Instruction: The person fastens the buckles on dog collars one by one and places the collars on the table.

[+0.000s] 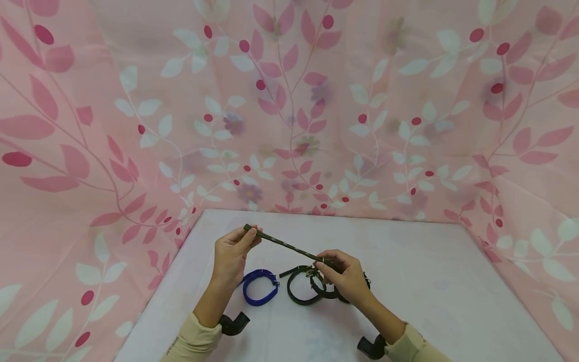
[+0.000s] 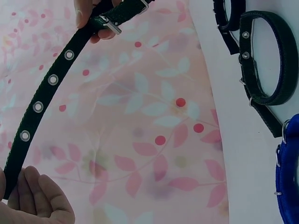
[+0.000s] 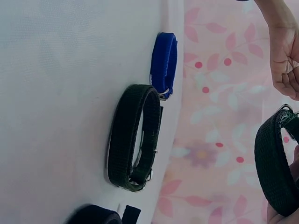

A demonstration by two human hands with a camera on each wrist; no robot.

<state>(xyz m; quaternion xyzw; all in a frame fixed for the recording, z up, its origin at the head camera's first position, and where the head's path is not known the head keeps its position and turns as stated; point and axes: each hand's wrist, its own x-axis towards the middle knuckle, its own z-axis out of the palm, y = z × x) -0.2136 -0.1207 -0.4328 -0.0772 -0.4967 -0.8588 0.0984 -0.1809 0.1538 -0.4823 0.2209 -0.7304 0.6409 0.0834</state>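
A dark green dog collar (image 1: 289, 246) is stretched on a slant above the table. My left hand (image 1: 230, 256) pinches its strap end between thumb and fingers. At the other end, my right hand (image 1: 347, 276) grips the collar near its buckle. The left wrist view shows metal eyelets along the taut strap (image 2: 46, 93) and the silver buckle (image 2: 110, 25) beside the right fingers. Its looped part (image 3: 268, 163) hangs below the right hand. Beneath lie a blue collar (image 1: 258, 302) and another dark green collar (image 3: 122, 140), both buckled into rings.
A further dark collar (image 3: 93, 216) lies on the white table (image 1: 429, 281), partly hidden behind the right hand in the head view. Pink leaf-patterned cloth (image 1: 289, 125) surrounds the table at the back and sides. Black curved pieces (image 1: 235, 323) sit at both wrists.
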